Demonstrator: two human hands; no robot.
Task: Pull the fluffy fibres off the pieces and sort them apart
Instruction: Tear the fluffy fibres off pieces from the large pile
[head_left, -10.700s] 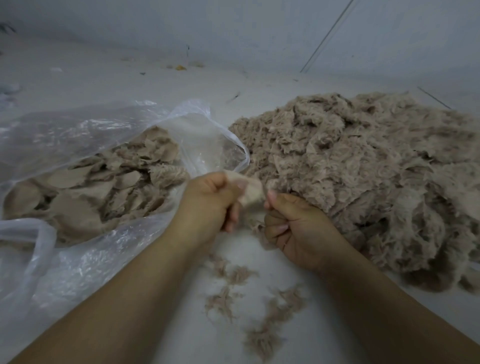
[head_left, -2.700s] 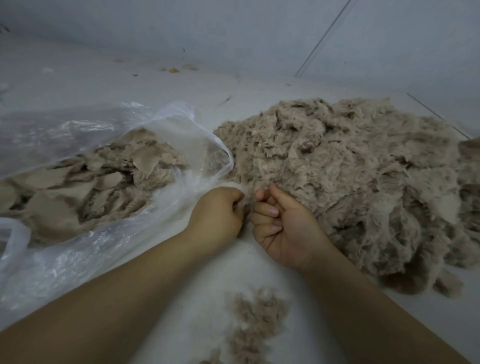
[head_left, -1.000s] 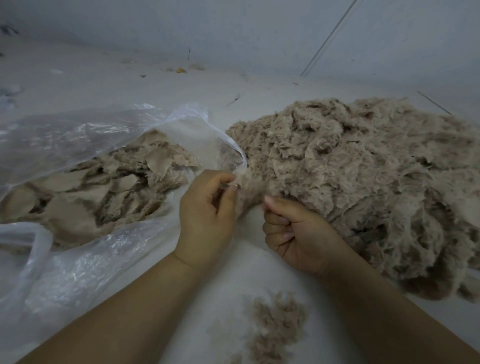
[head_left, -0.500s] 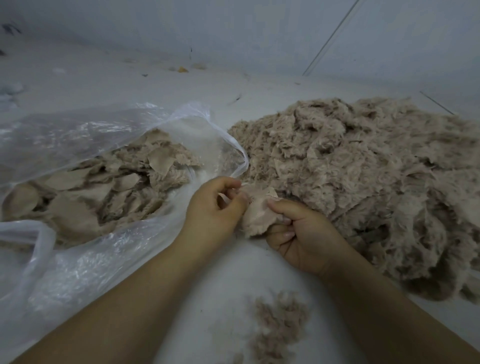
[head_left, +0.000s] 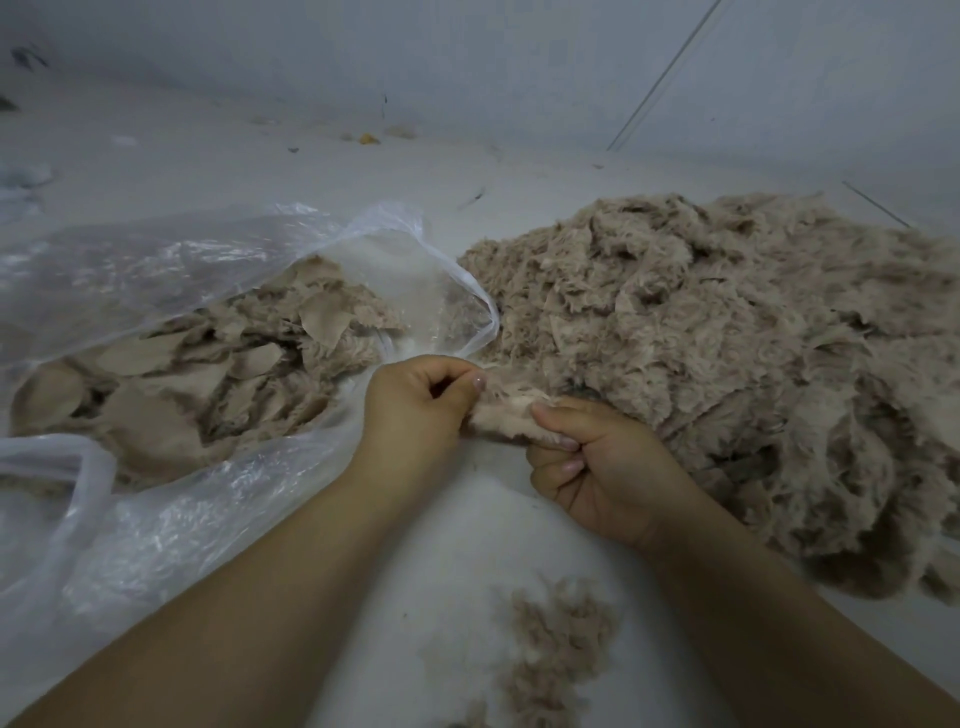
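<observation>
Head view, looking down at a pale grey floor (head_left: 467, 545). The left hand (head_left: 415, 415) and the right hand (head_left: 602, 467) held one small beige fluffy fabric piece (head_left: 504, 421) between them, just above the floor at the centre of the view. The left hand's fingers were curled, with the thumb and forefinger pinching the left edge of the piece. The right hand's fingers were curled under the piece and its thumb pressed on top of the right edge, so that both hands gripped the same piece. The piece lay just in front of the near edge of a large heap of beige fluffy fabric pieces (head_left: 727, 353), which filled the right side of the view; whether the piece touched the heap could not be told.

To the left lay a clear, crumpled plastic bag (head_left: 156, 519), its mouth open toward the hands. Inside it were flat beige pieces with smooth backing showing (head_left: 171, 379). The bag's rim lay just beside the left hand and near the heap's left edge.

Between the forearms, nearer the camera, a loose tuft of brownish pulled fibres (head_left: 556, 639) lay on the floor, apart from both the bag and the heap. Small scraps of debris (head_left: 369, 138) lay on the floor far behind, near the wall (head_left: 467, 52).
</observation>
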